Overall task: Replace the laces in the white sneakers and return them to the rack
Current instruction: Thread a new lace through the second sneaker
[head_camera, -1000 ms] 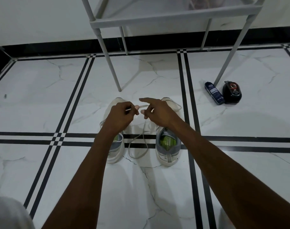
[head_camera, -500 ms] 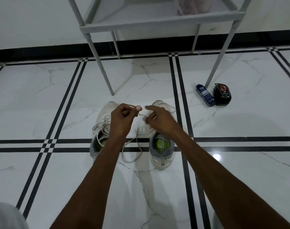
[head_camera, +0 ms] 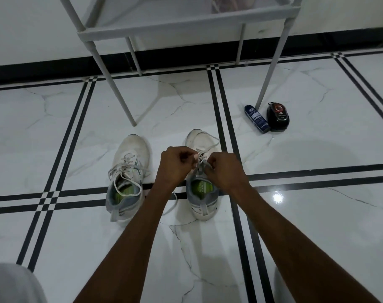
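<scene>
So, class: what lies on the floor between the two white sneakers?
In the head view, between the left sneaker and the right sneaker lie bare floor tile and a loose lace, with the left hand above.

A white marble-look floor (head_camera: pixel 317 226) with paired black inlay stripes (head_camera: pixel 221 101) is reflecting a bright light spot (head_camera: pixel 277 197). A black skirting (head_camera: pixel 44 71) is running beneath a pale wall (head_camera: pixel 29 27).
</scene>
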{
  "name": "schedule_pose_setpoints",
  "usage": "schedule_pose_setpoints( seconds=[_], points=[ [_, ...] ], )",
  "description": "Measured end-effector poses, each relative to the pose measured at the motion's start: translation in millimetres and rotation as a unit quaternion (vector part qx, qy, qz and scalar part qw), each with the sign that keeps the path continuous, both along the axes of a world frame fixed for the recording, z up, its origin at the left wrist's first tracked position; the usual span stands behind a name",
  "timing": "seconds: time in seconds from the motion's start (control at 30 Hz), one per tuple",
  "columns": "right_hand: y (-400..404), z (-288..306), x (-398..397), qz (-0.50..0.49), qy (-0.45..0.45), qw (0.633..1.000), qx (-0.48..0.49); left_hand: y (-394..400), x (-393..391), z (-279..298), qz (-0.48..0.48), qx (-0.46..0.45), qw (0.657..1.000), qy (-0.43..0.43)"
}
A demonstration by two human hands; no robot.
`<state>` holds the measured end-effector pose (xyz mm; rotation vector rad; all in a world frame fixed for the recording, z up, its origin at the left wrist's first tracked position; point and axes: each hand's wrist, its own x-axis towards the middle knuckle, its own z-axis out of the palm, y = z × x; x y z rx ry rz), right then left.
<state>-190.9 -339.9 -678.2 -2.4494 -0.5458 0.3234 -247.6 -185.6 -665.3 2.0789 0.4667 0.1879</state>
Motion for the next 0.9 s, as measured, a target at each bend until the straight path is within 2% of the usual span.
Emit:
schedule_pose_setpoints(
  seconds=[0.07, 0.13, 0.23, 0.3, 0.47, 0.77, 0.9],
  points=[
    [-5, -5, 2, -0.016, 0.014, 0.999, 0.045, -3, 2, -1, -0.013, 0.045, 0.999, 0.003],
    [-15, -2, 7, -0.048, 0.094, 0.989, 0.107, -6, 3, -1, -0.018, 0.064, 0.998, 0.006],
    [-27, 3, 13, -0.085, 0.241, 0.943, 0.215, -11, 3, -1, -0.024, 0.081, 0.996, 0.022],
    [-29, 3, 16, -0.092, 0.295, 0.922, 0.232, -15, 4, -1, -0.024, 0.093, 0.995, 0.029],
    [-28, -2, 21, -0.096, 0.328, 0.912, 0.226, -22, 10, 0, -0.028, 0.123, 0.991, 0.048],
    [-27, -2, 22, -0.103, 0.380, 0.887, 0.243, -26, 4, -11, -0.020, 0.104, 0.994, 0.018],
    [-24, -2, 25, -0.129, 0.422, 0.863, 0.248, -26, 2, -17, -0.022, 0.097, 0.995, 0.016]
  ],
)
